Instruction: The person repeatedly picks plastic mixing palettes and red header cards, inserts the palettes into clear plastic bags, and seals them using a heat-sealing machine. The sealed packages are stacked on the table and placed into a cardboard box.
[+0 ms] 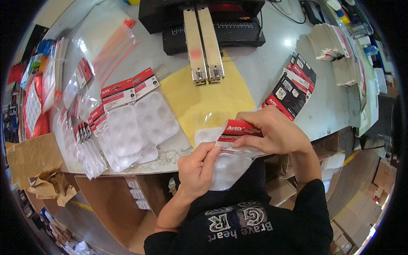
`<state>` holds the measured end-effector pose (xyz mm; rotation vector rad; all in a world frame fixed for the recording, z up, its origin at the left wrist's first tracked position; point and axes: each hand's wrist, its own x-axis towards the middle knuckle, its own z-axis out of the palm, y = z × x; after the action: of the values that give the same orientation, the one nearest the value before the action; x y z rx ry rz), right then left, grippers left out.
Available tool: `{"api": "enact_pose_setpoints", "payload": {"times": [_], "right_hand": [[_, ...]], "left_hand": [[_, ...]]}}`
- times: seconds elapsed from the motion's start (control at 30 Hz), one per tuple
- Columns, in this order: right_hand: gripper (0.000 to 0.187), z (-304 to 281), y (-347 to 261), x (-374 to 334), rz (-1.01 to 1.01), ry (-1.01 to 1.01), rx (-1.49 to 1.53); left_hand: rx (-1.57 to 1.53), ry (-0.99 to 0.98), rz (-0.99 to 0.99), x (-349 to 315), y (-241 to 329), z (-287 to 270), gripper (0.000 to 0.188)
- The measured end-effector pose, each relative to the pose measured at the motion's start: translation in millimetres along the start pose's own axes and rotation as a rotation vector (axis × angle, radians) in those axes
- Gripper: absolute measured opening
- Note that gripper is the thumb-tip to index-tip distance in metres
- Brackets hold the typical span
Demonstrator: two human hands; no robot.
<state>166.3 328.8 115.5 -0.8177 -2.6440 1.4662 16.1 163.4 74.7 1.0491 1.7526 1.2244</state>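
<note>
Head view: a white paint palette (229, 170) with round wells is held at the near edge of the surface (148, 49), partly over the wearer's lap, with a red-and-white header card (235, 128) just above it. White plastic also shows beyond the left fingertips; whether it belongs to the same palette cannot be told. The palette is judged light, thin-walled and fairly stiff, smooth enough to slip, and liable to crease or crack if squeezed over a well; its flat rim looks the better grip. The card appears to be thin, bendable stock, best pinched flat along an edge. Left hand (195, 170): nearly closed, thumb and index finger pinched together at the card's lower edge, above the palette. Right hand (276, 132): narrow pinch, thumb on the card's face, fingers curled behind its upper right part. Beyond lies a yellow sheet (187, 93); to the left, a pile of carded palettes (123, 131).
</note>
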Motion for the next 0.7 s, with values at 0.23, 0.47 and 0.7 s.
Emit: {"api": "enact_pose_setpoints", "payload": {"times": [0.23, 0.47, 0.7], "right_hand": [[0.018, 20.5, 17.5, -11.2, 0.306, 0.086, 0.583], [0.012, 38.1, 27.5, -15.6, 0.265, 0.201, 0.693], [0.011, 45.6, 21.4, -8.7, 0.361, 0.243, 0.761]], "left_hand": [[-0.096, 0.307, -0.009, 8.8, -12.8, -6.5, 0.02], [-0.086, 0.346, -0.014, 15.0, -21.9, -0.3, 0.02], [0.029, 0.314, -0.02, 18.6, -16.2, -8.1, 0.02]]}}
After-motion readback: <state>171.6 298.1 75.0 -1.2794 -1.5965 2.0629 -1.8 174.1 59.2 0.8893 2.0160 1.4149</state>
